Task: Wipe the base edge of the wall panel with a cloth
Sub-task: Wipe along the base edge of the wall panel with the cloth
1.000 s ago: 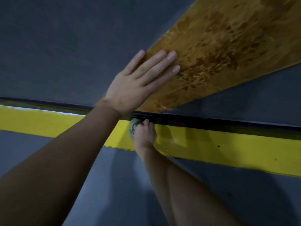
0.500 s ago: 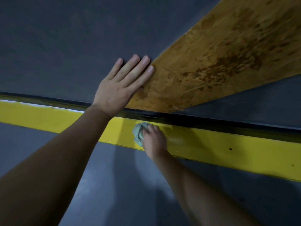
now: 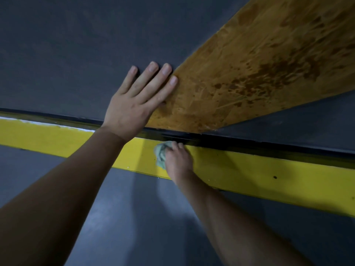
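The left hand (image 3: 132, 104) is being pressed flat against the dark grey wall panel (image 3: 73, 54), with the palm down and the fingers (image 3: 151, 73) stretched out straight and slightly fanned, nothing being gripped. Its index fingertip is being laid just over the edge of a yellow-brown mottled board (image 3: 249, 73) that is seen slanting up to the right across the panel. The left forearm is being extended up from the lower left corner, nearly straight at the wrist.

The right hand (image 3: 178, 160) is being held lower, knuckles toward the camera, with the fingers clenched around a crumpled pale green cloth (image 3: 161, 153). The cloth is bulging out on the left side of the fist and is being pressed onto the yellow painted stripe (image 3: 259, 169) on the floor (image 3: 134, 217), right against the black base edge (image 3: 221, 141) where the panel is meeting the floor. The fingertips are being tucked up to that dark seam, below the lower corner of the mottled board. The right forearm is being reached in from the lower right, angled up and to the left, with the wrist bent slightly.
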Demonstrator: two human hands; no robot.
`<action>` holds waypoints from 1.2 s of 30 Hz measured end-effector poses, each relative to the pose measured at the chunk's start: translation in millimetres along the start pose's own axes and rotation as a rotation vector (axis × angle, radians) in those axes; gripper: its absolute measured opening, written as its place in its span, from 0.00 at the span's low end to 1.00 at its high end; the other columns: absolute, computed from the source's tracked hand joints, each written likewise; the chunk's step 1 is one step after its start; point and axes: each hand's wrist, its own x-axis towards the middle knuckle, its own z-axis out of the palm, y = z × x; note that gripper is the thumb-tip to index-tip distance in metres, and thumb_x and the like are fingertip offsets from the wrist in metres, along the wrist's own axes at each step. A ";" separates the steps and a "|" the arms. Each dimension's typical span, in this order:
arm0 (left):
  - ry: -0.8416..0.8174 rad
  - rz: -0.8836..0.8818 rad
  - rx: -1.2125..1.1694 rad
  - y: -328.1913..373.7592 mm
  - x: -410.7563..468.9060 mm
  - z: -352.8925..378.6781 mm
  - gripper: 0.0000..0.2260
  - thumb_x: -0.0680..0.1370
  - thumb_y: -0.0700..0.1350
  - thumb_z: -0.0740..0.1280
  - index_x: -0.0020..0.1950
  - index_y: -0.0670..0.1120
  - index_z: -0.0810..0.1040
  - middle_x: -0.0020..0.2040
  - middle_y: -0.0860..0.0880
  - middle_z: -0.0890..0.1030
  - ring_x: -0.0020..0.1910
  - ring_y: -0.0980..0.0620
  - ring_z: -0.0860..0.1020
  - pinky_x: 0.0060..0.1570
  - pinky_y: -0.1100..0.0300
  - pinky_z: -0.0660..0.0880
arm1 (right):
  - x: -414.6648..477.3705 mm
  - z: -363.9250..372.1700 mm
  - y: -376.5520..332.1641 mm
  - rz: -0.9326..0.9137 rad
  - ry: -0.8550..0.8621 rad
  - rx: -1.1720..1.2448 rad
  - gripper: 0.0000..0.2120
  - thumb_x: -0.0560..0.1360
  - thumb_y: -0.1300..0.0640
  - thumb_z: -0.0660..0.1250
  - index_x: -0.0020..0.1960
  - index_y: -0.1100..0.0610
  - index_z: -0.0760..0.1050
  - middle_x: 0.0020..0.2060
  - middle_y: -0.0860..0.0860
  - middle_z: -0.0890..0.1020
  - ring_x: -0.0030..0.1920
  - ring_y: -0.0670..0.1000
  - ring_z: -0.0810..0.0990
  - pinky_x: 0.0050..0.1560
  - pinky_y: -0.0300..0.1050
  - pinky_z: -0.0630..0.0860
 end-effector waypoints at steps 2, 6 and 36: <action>-0.009 0.007 0.003 -0.1 0.1 -0.3 0.33 0.86 0.46 0.67 0.86 0.48 0.53 0.86 0.50 0.45 0.84 0.48 0.48 0.82 0.46 0.52 | 6.1 1.1 -17.1 -0.084 -0.101 0.042 0.14 0.76 0.56 0.68 0.61 0.56 0.78 0.62 0.53 0.74 0.63 0.57 0.72 0.61 0.49 0.71; -0.012 0.014 0.037 -1.6 0.4 -0.1 0.35 0.85 0.46 0.69 0.86 0.47 0.52 0.86 0.49 0.45 0.84 0.47 0.47 0.82 0.46 0.50 | 1.9 -1.0 -21.0 -0.092 -0.203 0.053 0.26 0.80 0.57 0.61 0.76 0.57 0.62 0.74 0.53 0.62 0.73 0.57 0.60 0.71 0.52 0.62; -0.082 0.313 -0.080 -36.8 -26.9 18.9 0.34 0.83 0.34 0.60 0.86 0.46 0.50 0.86 0.47 0.44 0.85 0.48 0.46 0.83 0.48 0.43 | -3.5 13.4 -59.5 0.482 -0.073 0.215 0.22 0.69 0.58 0.54 0.55 0.62 0.82 0.52 0.59 0.83 0.49 0.61 0.82 0.42 0.50 0.79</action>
